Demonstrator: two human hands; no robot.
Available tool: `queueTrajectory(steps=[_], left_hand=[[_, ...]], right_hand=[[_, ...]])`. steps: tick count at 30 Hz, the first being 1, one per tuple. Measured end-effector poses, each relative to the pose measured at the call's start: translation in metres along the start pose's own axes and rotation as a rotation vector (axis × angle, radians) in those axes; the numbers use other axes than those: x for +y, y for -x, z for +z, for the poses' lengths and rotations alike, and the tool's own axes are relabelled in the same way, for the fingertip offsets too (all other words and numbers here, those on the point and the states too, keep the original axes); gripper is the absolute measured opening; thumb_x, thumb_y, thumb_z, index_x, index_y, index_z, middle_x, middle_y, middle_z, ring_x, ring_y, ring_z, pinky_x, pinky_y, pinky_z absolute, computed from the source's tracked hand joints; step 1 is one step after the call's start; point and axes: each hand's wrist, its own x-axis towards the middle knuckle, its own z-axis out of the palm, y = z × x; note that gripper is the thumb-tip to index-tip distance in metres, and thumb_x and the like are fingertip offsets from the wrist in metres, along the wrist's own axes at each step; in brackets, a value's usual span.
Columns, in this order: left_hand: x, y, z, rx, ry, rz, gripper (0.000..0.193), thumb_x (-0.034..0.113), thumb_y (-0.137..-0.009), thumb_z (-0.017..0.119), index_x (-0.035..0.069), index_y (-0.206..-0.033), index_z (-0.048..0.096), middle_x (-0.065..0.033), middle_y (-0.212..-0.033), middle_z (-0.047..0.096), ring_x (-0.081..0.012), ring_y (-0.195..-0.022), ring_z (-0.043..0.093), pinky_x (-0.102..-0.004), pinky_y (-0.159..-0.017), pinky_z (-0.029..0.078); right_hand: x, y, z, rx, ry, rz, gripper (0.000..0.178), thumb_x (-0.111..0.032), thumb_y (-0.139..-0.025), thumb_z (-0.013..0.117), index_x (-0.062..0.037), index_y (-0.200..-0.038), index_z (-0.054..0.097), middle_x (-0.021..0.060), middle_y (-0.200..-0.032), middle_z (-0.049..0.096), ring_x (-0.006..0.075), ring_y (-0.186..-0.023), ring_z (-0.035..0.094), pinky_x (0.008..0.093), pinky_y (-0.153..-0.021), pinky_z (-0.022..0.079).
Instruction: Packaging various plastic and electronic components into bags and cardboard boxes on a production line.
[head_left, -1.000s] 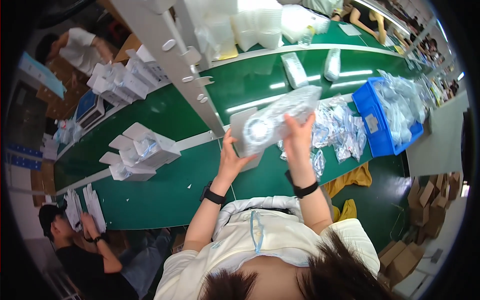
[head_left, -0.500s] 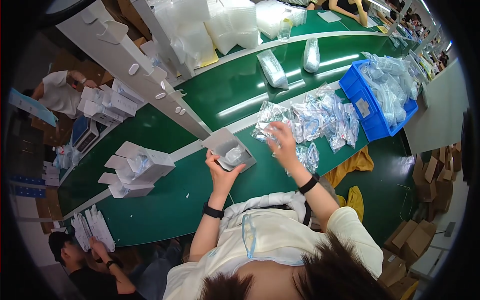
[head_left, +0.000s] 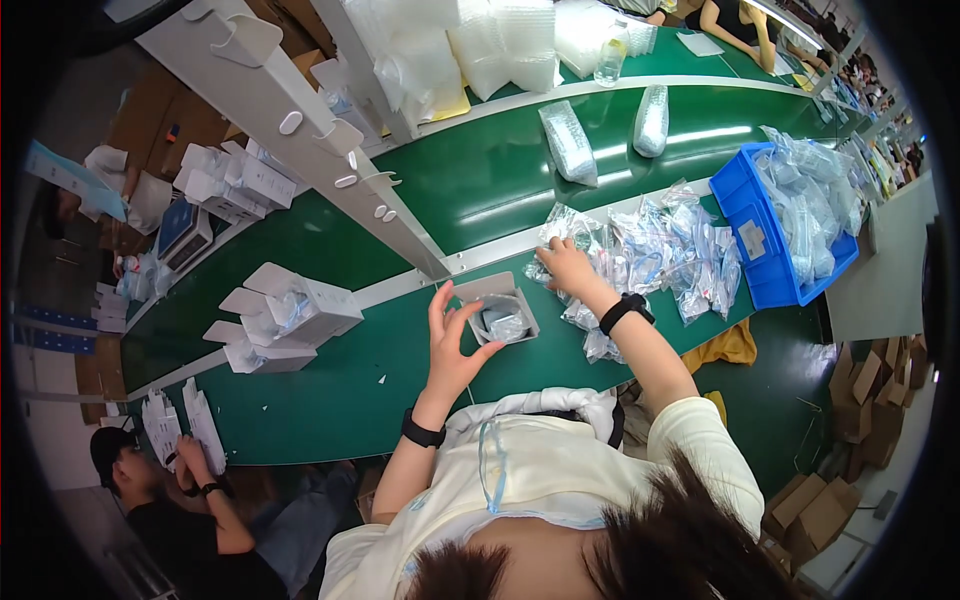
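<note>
My left hand (head_left: pixel 452 345) is open at the near left side of a small open white box (head_left: pixel 534 318), its thumb and fingers spread by the rim. Inside the box lies a clear plastic-wrapped item (head_left: pixel 503 322); what it wraps is hard to make out. My right hand (head_left: pixel 570 270) is over the left end of a pile of clear plastic bags (head_left: pixel 660 245) holding small white and blue parts. Its fingers are bent down and closed on a clear bag (head_left: pixel 575 225) at the edge of that pile.
A blue bin (head_left: pixel 752 240) full of clear bags stands right of the pile. Filled open white boxes (head_left: pixel 310 315) sit at left, near a metal post (head_left: pixel 410 235). Two bubble-wrapped bundles (head_left: pixel 568 143) lie beyond. A co-worker (head_left: pixel 185 500) handles flat white cartons (head_left: pixel 205 430) at lower left.
My right hand has come down onto the bags. My left hand has loosened from the box, fingers spreading; the box now sits flatter on the table. The whole view has shifted slightly.
</note>
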Motion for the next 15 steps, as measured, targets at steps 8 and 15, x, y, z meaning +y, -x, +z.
queueTrajectory(steps=[8, 15], left_hand=[[0.011, -0.02, 0.003, -0.032, -0.015, -0.062, 0.018, 0.008, -0.062, 0.07, 0.0, -0.074, 0.058, -0.0153, -0.104, 0.046, -0.0259, -0.093, 0.05, -0.0336, -0.077, 0.043], [0.0, -0.027, 0.008, 0.195, 0.095, -0.249, 0.012, 0.004, -0.064, 0.067, -0.003, -0.068, 0.057, -0.007, -0.065, 0.055, -0.0133, -0.056, 0.052, -0.0259, -0.055, 0.043]], right_hand=[[0.012, 0.023, -0.005, 0.2, -0.321, 0.015, 0.047, -0.002, -0.059, 0.069, -0.0074, -0.102, 0.05, 0.0127, -0.1, 0.046, 0.0279, -0.093, 0.049, 0.0326, -0.074, 0.046], [-0.112, 0.072, -0.122, 0.754, -1.269, -0.038, 0.027, 0.008, -0.065, 0.064, -0.0035, -0.086, 0.051, 0.0087, -0.086, 0.052, 0.0227, -0.087, 0.053, 0.0291, -0.07, 0.045]])
